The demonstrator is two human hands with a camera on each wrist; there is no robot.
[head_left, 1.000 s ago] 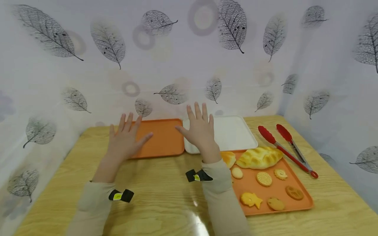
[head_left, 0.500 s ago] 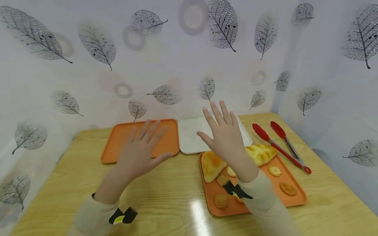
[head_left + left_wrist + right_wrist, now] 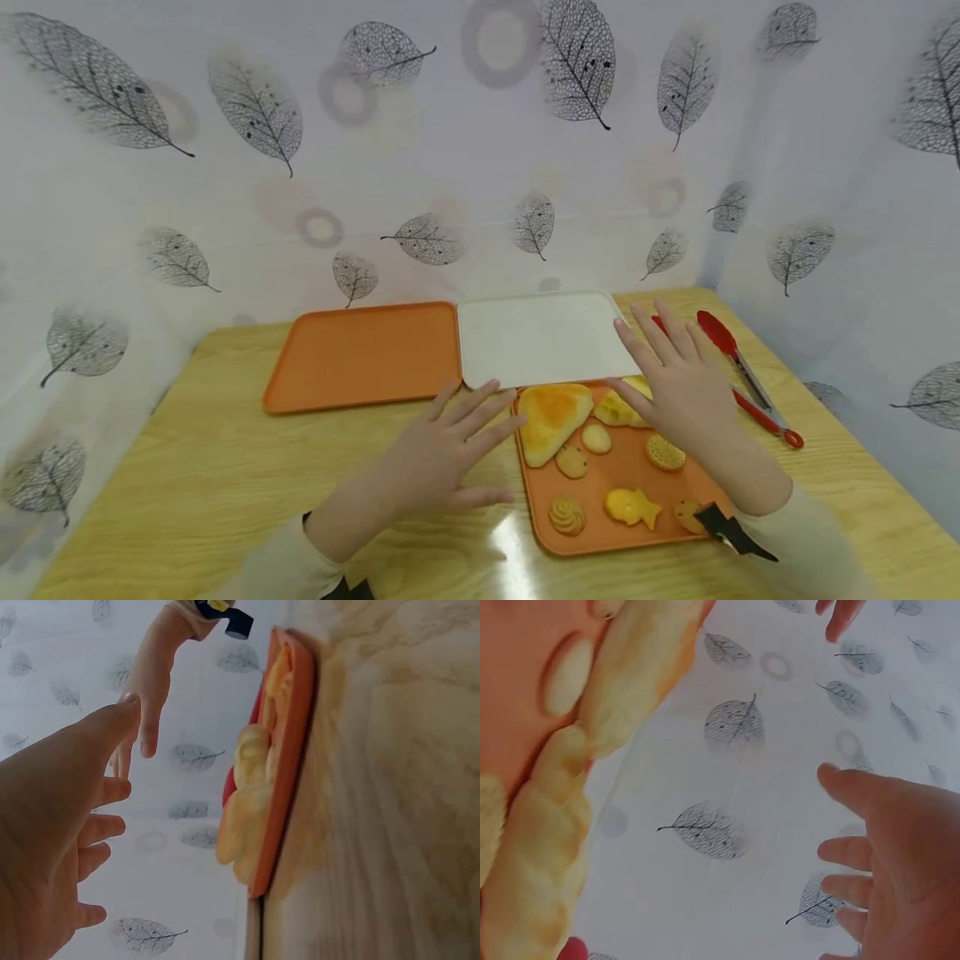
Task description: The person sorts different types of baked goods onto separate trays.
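Note:
My left hand [image 3: 438, 458] holds nothing, its fingers spread, just left of the front orange tray [image 3: 600, 533]. Above that tray's right part hovers my right hand [image 3: 686, 392], also bare, with fingers extended. On the tray lie a triangular bread [image 3: 553, 412], a braided loaf [image 3: 618, 408] partly behind the right hand, a fish-shaped cookie [image 3: 632, 507], a swirl cookie [image 3: 567, 515] and several other round cookies. The left wrist view has the tray side-on beyond the left hand [image 3: 60, 825]. In the right wrist view the braided loaf [image 3: 536, 862] lies left of the right hand [image 3: 915, 855].
Behind stand another orange tray [image 3: 367, 354] and a white tray [image 3: 543, 342], side by side, both bare. Red-tipped tongs [image 3: 750, 379] lie at the right, partly covered by the right hand. A leaf-patterned curtain [image 3: 480, 167] surrounds the wooden table [image 3: 202, 467].
Both hands have moved to the right. The left hand has left the rear orange tray and come down nearer the front tray; the right hand has gone from the white tray to above the pastries.

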